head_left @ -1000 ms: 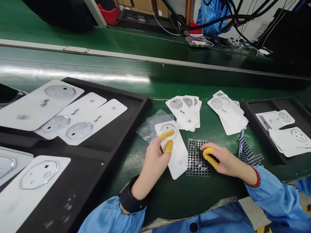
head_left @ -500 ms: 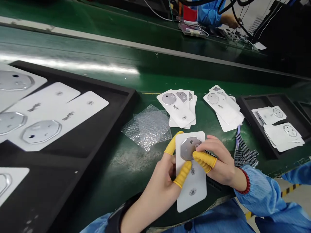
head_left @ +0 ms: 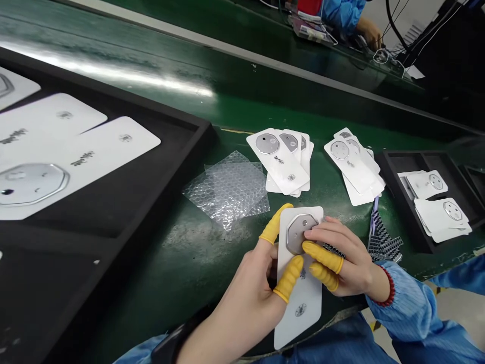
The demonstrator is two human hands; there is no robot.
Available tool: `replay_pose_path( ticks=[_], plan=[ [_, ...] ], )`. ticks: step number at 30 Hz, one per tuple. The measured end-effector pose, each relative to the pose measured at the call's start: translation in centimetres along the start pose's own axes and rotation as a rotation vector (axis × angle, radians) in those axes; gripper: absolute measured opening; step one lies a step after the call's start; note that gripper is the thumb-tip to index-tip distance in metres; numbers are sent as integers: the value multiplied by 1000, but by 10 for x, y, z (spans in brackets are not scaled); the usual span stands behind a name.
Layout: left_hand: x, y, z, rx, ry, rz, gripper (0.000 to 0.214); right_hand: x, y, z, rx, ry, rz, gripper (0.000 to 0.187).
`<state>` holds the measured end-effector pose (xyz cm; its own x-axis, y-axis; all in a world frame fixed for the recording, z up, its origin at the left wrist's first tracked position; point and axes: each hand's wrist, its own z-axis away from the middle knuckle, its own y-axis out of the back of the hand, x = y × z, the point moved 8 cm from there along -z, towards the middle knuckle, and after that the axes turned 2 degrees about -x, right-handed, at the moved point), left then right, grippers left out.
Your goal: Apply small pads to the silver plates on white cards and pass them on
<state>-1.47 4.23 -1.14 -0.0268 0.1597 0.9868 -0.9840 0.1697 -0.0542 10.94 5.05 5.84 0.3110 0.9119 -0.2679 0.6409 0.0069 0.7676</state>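
Note:
My left hand (head_left: 257,288) grips a white phone back cover (head_left: 301,298) by its left edge, thumb and forefinger in yellow finger cots. The cover is held above the green bench, its silver octagonal camera plate (head_left: 297,230) facing up. My right hand (head_left: 337,258), also in yellow finger cots, presses its fingertips on the lower right of that camera plate and steadies the cover's right edge. A black sheet of small dots (head_left: 333,248) lies mostly hidden under my right hand.
Bubble wrap pieces (head_left: 229,187) lie left of the cover. Two fanned stacks of white covers (head_left: 284,162) (head_left: 354,167) sit behind. A black tray (head_left: 397,162) with covers is at right, a large black tray (head_left: 178,167) with covers at left. More dotted strips (head_left: 382,240) lie by my right wrist. Another person's hand (head_left: 366,30) works at the far bench.
My left hand lifted the cover off the bench toward me. My right hand left the dotted sheet and came onto the camera plate, where it now presses.

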Motion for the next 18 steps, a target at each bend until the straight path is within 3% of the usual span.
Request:
replay_pose_path(
  ticks=[11, 18],
  plan=[
    [4, -6, 3, -76, 6, 101, 48, -3, -1, 2, -72, 29, 81, 22],
    [7, -2, 4, -18, -79, 7, 49, -7, -5, 6, -115, 32, 192, 23]
  ],
)
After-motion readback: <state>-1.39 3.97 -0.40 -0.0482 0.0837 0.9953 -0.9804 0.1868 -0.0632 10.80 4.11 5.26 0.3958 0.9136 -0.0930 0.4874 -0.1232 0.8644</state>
